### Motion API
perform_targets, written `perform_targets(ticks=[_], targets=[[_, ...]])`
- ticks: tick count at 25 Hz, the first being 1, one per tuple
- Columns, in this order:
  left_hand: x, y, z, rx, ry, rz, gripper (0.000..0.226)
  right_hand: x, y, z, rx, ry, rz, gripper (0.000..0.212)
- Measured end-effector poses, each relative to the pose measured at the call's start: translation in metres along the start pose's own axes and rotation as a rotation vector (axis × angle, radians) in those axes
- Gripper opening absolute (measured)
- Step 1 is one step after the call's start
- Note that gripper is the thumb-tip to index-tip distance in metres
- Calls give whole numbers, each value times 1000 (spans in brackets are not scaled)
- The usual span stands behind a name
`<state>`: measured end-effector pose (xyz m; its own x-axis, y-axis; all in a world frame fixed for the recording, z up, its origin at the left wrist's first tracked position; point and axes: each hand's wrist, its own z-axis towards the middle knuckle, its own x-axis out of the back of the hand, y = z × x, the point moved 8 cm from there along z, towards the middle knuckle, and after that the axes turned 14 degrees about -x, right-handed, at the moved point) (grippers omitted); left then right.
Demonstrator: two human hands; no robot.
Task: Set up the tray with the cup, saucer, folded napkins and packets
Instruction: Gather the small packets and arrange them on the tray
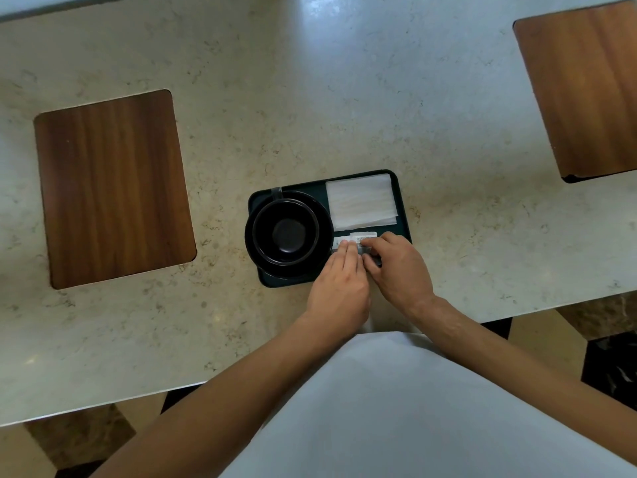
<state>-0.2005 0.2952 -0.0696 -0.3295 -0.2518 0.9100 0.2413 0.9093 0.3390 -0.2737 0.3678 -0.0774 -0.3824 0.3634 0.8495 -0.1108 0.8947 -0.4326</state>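
At the centre of the frame, the dark tray (403,208) holds black cup (285,232) on saucer (322,215), white folded napkins (360,201) upper right. Left hand (339,288) and right hand (401,267) pinch the packets (362,236) below; best squared neatly, parallel to the napkins' edge.

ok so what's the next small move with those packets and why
Probably nudge the packets straight and let go. Both the left hand and right hand are on them in the tray's near right corner; cup and napkins look placed.
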Motion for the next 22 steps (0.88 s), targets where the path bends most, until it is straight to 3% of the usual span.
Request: perform_targets(ticks=[7,22], targets=[[2,-1,-11,1,58,-37,63,-1,4,0,7,-27,32,29],[-17,-1,-26,21,-10,-67,66,-1,8,-2,17,-50,2,43]])
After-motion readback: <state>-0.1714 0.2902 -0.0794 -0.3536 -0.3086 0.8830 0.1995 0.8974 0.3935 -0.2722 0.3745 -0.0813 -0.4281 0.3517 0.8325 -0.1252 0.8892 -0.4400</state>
